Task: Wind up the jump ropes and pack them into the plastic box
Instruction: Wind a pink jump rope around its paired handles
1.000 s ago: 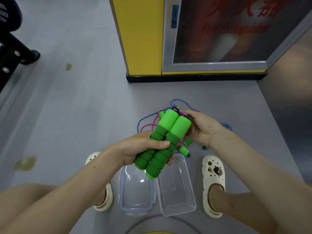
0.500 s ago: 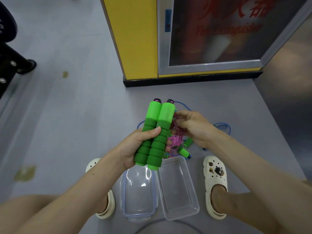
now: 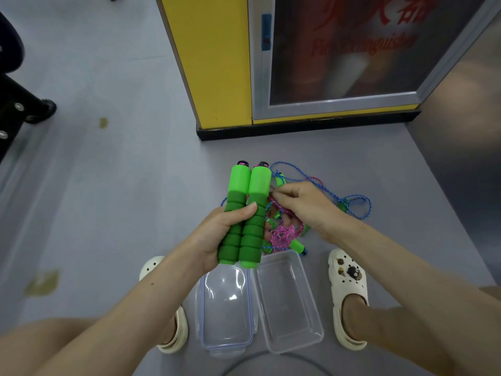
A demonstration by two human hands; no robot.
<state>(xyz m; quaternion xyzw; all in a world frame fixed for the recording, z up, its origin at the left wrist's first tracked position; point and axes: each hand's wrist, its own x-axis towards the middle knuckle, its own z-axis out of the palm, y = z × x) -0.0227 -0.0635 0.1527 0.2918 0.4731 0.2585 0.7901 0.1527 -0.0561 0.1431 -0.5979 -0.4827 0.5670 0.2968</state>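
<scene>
My left hand [image 3: 219,234] grips two green foam handles [image 3: 245,213] of a jump rope side by side, held nearly upright above the floor. Its pink cord [image 3: 284,234] hangs in loops just right of the handles. My right hand [image 3: 303,207] pinches that pink cord next to the handles. Under and behind the hands lies a tangle of blue rope [image 3: 352,204] with more green handles [image 3: 296,244] on the floor. The clear plastic box [image 3: 291,302] sits open on the floor between my feet, with its clear lid [image 3: 225,308] to its left.
A yellow cabinet [image 3: 214,63] with a glass door stands straight ahead on a black base. A dark equipment frame [image 3: 16,104] is at the far left. My two white clogs [image 3: 348,294] flank the box. A thin dark hoop arc [image 3: 271,362] lies at the bottom edge.
The left hand turned the two green handles from a tilt to nearly upright. The right hand moved from the handle tops down to the pink cord beside them.
</scene>
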